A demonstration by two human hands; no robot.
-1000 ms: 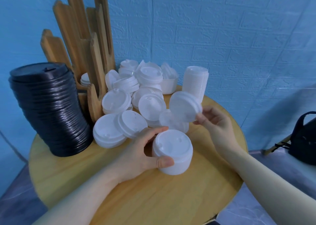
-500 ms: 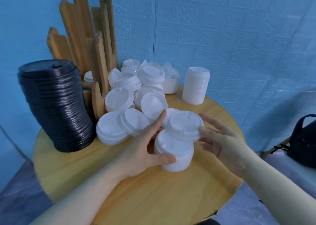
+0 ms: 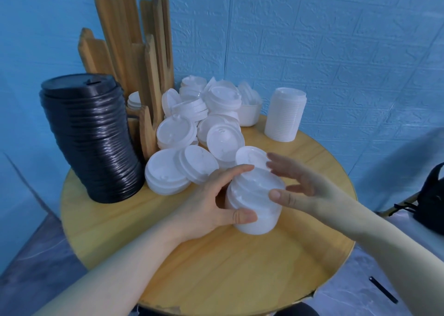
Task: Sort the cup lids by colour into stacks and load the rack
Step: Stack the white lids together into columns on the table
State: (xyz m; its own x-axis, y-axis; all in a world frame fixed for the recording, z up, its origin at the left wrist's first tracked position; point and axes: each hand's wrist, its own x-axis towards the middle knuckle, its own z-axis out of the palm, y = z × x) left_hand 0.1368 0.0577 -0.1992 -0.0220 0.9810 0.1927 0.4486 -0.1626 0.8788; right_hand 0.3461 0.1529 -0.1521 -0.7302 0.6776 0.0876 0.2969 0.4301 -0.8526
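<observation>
A short stack of white lids (image 3: 254,202) stands on the round wooden table (image 3: 216,267) near its middle. My left hand (image 3: 216,200) grips the stack from the left, thumb in front and fingers over its back edge. My right hand (image 3: 295,186) hovers at the stack's right with straight, spread fingers, its thumb against the top lid. Loose white lids (image 3: 199,142) lie heaped behind. A tall stack of black lids (image 3: 91,140) stands at the left. The wooden rack (image 3: 134,58) rises at the back left.
A neat stack of white lids (image 3: 284,115) stands at the back right near the blue wall. A white bowl (image 3: 248,115) holding lids sits behind the heap. A black bag (image 3: 432,195) lies off the table to the right. The table's front is bare wood.
My right hand brought a white lid down from the air and set it on the stack, then let it go. My left hand stayed on the stack.
</observation>
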